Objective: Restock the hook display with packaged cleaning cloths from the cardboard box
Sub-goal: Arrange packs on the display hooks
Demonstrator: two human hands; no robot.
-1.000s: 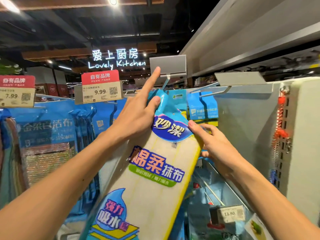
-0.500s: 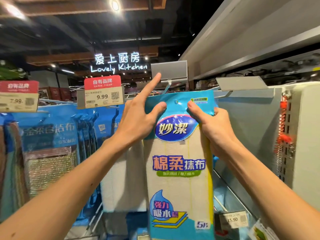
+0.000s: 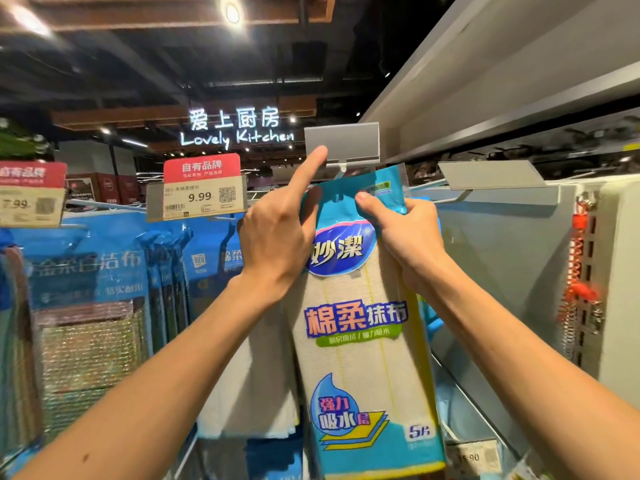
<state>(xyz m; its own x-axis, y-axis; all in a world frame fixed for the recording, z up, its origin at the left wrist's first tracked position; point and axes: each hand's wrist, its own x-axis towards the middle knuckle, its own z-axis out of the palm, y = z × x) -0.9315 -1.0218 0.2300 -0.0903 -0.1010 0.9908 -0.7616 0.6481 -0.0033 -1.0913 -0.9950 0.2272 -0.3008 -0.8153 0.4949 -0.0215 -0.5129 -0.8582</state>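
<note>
Lifted higher, the cloth pack is held upright (long side up and down, blue top at the hook), pinched by left hand and right hand.

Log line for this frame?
phase: hanging; pack: at hook; left hand: holds pack, index at tag holder; right hand: pinches pack top

Packaged cleaning cloth upright under a blank grey tag holder, right hand pinching its blue header, left hand gripping its left edge, index fingertip touching the holder, 9.99 price label at left
</note>
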